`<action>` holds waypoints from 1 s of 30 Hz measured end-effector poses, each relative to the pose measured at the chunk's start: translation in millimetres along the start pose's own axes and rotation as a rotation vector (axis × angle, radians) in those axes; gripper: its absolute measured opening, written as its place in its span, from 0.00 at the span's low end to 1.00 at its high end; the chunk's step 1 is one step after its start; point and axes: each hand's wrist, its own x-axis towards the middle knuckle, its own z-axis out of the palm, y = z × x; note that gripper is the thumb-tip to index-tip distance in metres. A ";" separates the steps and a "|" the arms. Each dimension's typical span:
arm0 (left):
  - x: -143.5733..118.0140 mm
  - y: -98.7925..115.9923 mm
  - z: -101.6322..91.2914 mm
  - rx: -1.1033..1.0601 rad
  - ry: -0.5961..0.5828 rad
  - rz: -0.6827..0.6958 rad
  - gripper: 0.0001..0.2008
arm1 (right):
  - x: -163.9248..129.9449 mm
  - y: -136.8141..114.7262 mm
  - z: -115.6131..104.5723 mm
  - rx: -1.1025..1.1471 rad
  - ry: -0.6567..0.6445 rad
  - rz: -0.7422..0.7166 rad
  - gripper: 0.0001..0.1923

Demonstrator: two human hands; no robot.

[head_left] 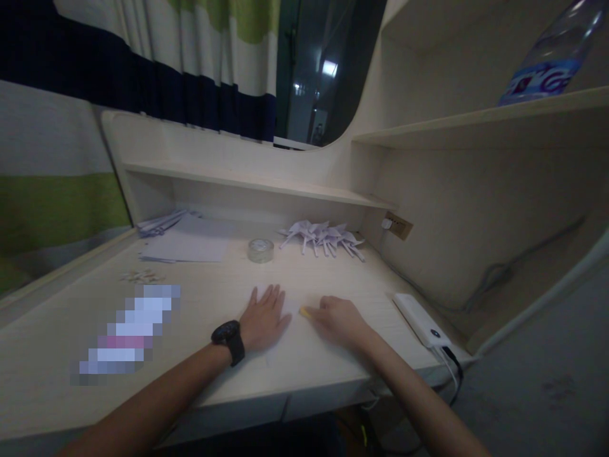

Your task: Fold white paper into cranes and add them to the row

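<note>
Both forearms reach in from the near edge of the desk (71, 355). On the left wrist sits a black watch (229, 339). That left hand (264, 319) lies flat with its fingers spread, pressing down a pale sheet of paper (290, 339) that lies in the near middle of the desk and is hard to tell from the wood. Curled beside it, the right hand (339, 319) pinches a small yellow thing (304, 311) at its fingertips, touching the paper just right of the left hand; what it is cannot be told.

To do this well, I judge the left palm should bear down evenly so the sheet cannot slide, while the right draws the yellow piece firmly along one line.

Farther off stand a roll of tape (261, 249), a heap of folded paper shapes (323, 237) and a stack of sheets (185, 244). A white power bank (421, 319) lies to the right.
</note>
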 end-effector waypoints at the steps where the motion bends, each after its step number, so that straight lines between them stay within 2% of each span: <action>1: -0.4 -0.1 -0.4 -0.002 0.002 0.002 0.33 | 0.1 -0.2 0.0 -0.001 -0.002 0.005 0.16; 11: -1.6 -3.1 -0.4 0.010 0.007 -0.009 0.36 | 0.4 -5.7 -2.7 -0.003 -0.046 0.017 0.15; 30: -5.1 -7.3 -2.8 -0.058 -0.012 0.035 0.36 | -7.1 -23.3 -8.5 0.004 -0.080 0.086 0.15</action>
